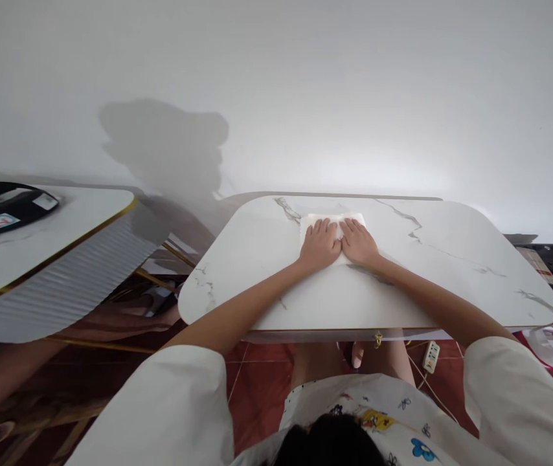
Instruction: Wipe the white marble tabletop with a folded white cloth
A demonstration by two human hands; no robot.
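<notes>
At the far middle of the marble-topped bench (451, 259) lies a folded white cloth (331, 221), and we press on it with both hands flat, fingers stretched out and gripping nothing: the left hand (319, 244) and the right hand (358, 243) sit side by side, thumbs touching, covering its near part. To our left a second white bench (63, 226) carries a black bag (7, 206), and under our bench a white power strip (430, 356) lies on the red floor (257, 388).

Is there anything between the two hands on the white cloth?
Nothing: in the head view the left hand and right hand lie flat, thumbs touching, on the folded white cloth.
</notes>
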